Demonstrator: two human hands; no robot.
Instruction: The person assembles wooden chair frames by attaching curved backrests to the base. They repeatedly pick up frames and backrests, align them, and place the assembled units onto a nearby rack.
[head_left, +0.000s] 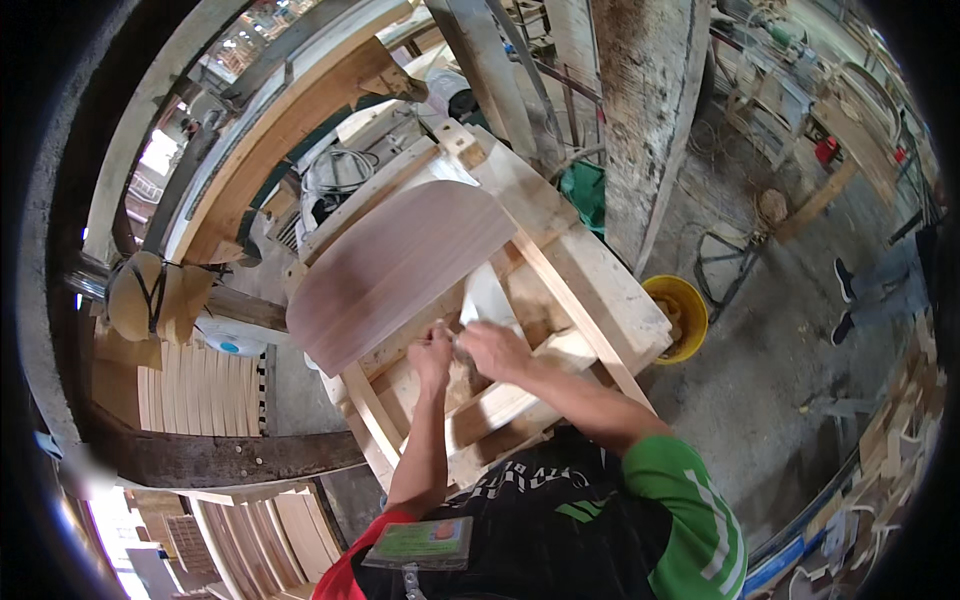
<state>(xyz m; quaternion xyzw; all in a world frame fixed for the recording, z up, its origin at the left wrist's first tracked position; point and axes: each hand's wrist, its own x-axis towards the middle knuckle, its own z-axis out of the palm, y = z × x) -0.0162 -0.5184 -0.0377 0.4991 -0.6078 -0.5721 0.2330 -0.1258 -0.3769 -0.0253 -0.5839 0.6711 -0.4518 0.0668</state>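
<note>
My left hand and my right hand are close together over the middle of a pale wooden frame. The fingers of both are curled closed. Between them shows a small, pale, blurred thing whose kind I cannot make out. Just beyond the hands lies a smooth reddish-brown wooden panel with rounded corners, tilted across the frame's far left part. Pale slats cross the frame beneath my wrists. An identity card in a clear holder hangs at my chest.
A thick, stained post rises beyond the frame's right side. A yellow bucket stands on the floor at right. Stacked curved wooden pieces fill the left, beside a dark beam. A person's legs show at far right.
</note>
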